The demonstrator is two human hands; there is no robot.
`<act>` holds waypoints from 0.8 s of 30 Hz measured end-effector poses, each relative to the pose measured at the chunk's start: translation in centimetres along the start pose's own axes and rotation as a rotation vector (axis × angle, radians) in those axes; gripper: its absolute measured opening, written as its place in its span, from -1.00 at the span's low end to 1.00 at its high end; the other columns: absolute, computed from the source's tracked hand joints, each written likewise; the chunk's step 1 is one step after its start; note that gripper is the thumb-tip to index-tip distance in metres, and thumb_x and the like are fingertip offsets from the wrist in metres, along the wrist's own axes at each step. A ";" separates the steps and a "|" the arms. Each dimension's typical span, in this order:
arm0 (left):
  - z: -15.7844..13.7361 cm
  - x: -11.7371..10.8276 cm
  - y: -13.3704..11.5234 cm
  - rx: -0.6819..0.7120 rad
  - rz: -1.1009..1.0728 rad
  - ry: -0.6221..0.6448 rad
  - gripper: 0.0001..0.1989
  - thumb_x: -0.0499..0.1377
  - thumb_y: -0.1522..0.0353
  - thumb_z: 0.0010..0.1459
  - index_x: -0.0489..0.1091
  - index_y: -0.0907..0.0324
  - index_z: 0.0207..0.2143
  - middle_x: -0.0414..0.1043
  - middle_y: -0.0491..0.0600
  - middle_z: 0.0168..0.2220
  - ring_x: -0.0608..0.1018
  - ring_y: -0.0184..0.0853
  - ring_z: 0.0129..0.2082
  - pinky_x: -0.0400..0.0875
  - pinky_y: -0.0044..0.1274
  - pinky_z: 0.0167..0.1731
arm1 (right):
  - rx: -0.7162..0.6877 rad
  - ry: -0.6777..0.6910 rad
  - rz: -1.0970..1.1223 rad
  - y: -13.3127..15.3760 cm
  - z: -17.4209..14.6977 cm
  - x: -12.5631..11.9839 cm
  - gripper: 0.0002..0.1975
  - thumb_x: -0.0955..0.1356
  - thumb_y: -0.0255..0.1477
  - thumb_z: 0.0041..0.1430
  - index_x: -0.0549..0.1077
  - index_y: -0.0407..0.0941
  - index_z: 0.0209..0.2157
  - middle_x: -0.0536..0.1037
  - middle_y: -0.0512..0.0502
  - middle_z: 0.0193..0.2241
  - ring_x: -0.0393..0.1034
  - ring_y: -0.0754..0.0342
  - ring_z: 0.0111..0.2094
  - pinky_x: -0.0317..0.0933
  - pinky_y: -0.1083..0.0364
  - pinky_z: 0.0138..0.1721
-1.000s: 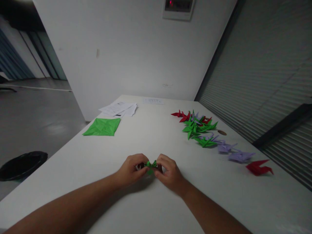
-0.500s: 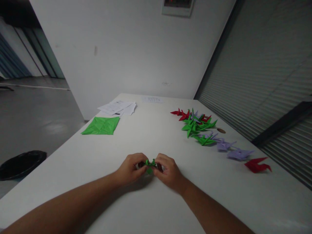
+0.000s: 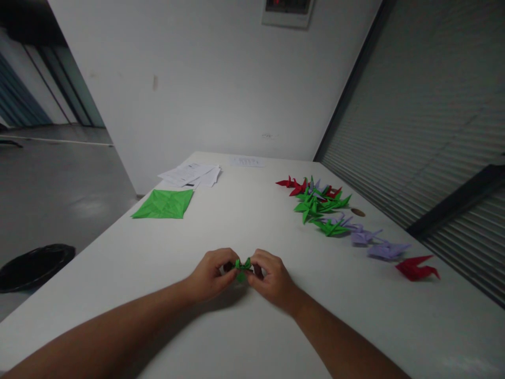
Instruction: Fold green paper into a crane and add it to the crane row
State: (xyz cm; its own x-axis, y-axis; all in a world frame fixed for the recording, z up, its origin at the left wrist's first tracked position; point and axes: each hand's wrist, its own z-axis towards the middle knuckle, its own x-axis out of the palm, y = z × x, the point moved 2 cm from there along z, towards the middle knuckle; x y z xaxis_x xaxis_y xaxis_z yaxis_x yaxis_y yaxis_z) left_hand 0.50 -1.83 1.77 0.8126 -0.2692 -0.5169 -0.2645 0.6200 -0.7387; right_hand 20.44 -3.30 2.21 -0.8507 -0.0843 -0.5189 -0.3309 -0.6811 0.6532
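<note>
A small piece of folded green paper (image 3: 242,265) is pinched between my two hands, low over the middle of the table. My left hand (image 3: 214,273) grips its left side between thumb and fingers. On the other side, my right hand (image 3: 273,275) holds it the same way. Two curled green points stick up between the fingertips, and a green part hangs below. Fingers cover much of the paper, so its full shape is hidden.
On the white table (image 3: 221,221), a creased green paper sheet (image 3: 163,204) lies left, before white printed papers (image 3: 191,173). Red, green and purple paper cranes line the right side, the nearest a red crane (image 3: 416,268). A black-lined bin (image 3: 37,266) stands left, below table height.
Both hands stay in nearly the same place, still pinching the green paper. Its curled points have shifted very slightly between the fingertips.
</note>
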 end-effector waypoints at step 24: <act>0.1 -0.1 0.4 -0.054 -0.002 -0.042 -0.85 0.18 0.33 0.27 0.47 0.20 -0.34 0.44 -0.06 -0.44 0.44 -0.35 -0.43 0.30 -0.54 -0.39 | 0.029 -0.009 -0.029 -0.8 -0.4 -0.3 -0.92 0.41 -0.50 0.18 0.48 -0.09 -0.26 0.34 0.08 -0.49 0.26 0.12 -0.47 0.16 0.11 -0.36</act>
State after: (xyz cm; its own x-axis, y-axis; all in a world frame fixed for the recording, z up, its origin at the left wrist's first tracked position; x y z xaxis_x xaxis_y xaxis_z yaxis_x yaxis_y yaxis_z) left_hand 0.37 -1.50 1.56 0.8341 -0.2382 -0.4976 -0.2895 0.5788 -0.7624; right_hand 21.09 -3.01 1.65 -0.8443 -0.0577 -0.5328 -0.3672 -0.6618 0.6536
